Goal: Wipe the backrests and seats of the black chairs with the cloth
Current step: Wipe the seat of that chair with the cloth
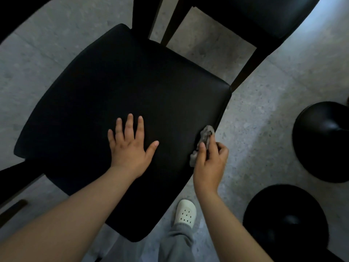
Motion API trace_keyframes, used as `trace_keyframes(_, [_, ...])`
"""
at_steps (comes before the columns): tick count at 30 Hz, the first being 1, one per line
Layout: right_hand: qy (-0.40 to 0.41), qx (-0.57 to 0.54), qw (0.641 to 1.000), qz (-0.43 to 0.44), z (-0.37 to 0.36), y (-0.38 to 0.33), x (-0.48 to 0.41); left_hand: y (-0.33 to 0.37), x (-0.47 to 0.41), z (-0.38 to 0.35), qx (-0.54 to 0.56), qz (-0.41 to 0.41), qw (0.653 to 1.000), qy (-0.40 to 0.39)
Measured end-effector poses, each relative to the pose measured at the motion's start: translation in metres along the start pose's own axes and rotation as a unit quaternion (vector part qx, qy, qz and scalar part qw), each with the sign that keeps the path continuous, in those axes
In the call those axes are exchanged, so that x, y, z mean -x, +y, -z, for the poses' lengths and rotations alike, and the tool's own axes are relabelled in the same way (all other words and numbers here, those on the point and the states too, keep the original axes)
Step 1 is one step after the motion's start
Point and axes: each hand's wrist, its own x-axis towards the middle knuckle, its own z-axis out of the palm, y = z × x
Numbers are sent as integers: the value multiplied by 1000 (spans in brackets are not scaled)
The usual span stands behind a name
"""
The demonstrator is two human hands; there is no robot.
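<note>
A black padded chair seat (122,87) fills the middle of the head view. My left hand (130,146) lies flat on the seat's near part, fingers straight and spread. At the seat's right edge my right hand (209,161) grips a crumpled grey cloth (205,137); the cloth touches that edge. A second black chair (255,14) stands at the top right, its seat partly out of frame.
Two round black stools (321,140) (283,218) stand on the speckled grey floor (264,110) to the right. My foot in a white perforated clog (186,212) is just below the seat's near corner. Dark chair legs (243,69) run between the two chairs.
</note>
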Motion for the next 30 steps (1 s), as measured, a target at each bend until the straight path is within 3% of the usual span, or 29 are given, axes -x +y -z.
trace_keyframes(7, [76,-13,997,-23,-19,-1,-43,-1,0,-5,-11,-3,1000,7])
trace_keyframes(11, [112,-25,981,-158,0,16,-113,-2,0,-5,-11,-3,1000,6])
trace_keyframes(13, [121,-27,975,-185,19,16,-130,-1,-1,-5,-13,-2,1000,1])
trace_keyframes(15, [96,-21,987,-127,30,6,-118,-1,-1,-5,-19,0,1000,-4])
trace_keyframes(19, [-40,-49,997,-33,16,-7,-41,-1,-1,-7,-19,1,1000,1])
trace_keyframes(23, [-33,-59,997,-40,10,1,6,-1,-2,-8,-10,4,1000,3])
trace_keyframes(30, [-31,-29,999,22,31,-15,-15,0,0,-2,-2,-2,1000,5])
